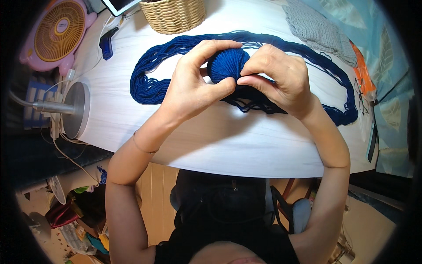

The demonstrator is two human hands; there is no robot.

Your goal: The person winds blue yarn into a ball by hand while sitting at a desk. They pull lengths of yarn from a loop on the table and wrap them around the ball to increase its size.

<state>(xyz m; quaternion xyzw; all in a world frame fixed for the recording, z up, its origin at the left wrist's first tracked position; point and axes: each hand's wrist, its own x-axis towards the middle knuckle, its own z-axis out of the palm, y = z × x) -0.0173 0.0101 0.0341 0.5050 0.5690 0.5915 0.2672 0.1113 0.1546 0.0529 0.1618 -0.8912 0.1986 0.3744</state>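
On your side of the wicker basket (173, 15), your half-curled left hand (193, 79) cups the blue yarn ball (225, 65), your right hand (281, 72) pinching its edge; it's probably light, squashy, best held loosely round its sides.

White table (246, 154) — brightly lit, pale blue leaf-patterned curtain (389, 79) at right, tan plank floor (154, 187) below

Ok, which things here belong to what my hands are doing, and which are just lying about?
In hand:
blue yarn ball, in the left hand, right hand at its side
loose blue yarn loop

Seemingly lying about:
wicker basket
pink fan
grey knitted fabric
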